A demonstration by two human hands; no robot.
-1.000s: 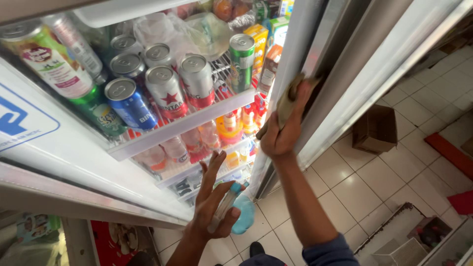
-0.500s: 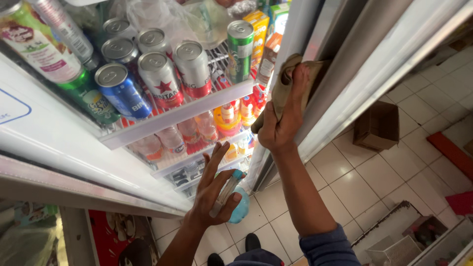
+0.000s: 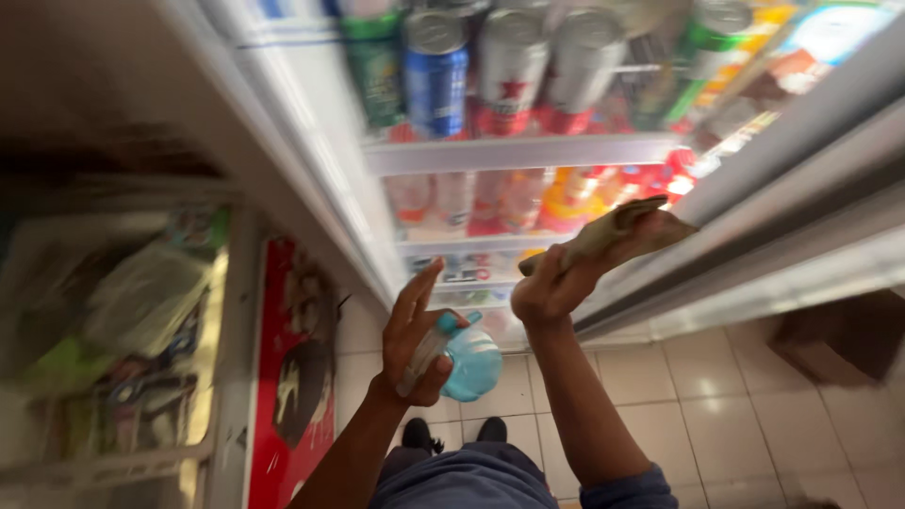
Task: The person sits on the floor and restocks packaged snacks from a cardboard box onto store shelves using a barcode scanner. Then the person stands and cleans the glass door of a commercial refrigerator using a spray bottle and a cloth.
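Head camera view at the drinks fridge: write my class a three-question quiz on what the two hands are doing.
1. True or false: the right hand presses a brownish cloth against the fridge door frame.
2. What does the left hand hold? A) blue can B) pale blue spray bottle C) sponge
3. Fill in: the upright drink cans stand on a white ____ inside the fridge.

Key: 1 true; 2 B; 3 shelf.
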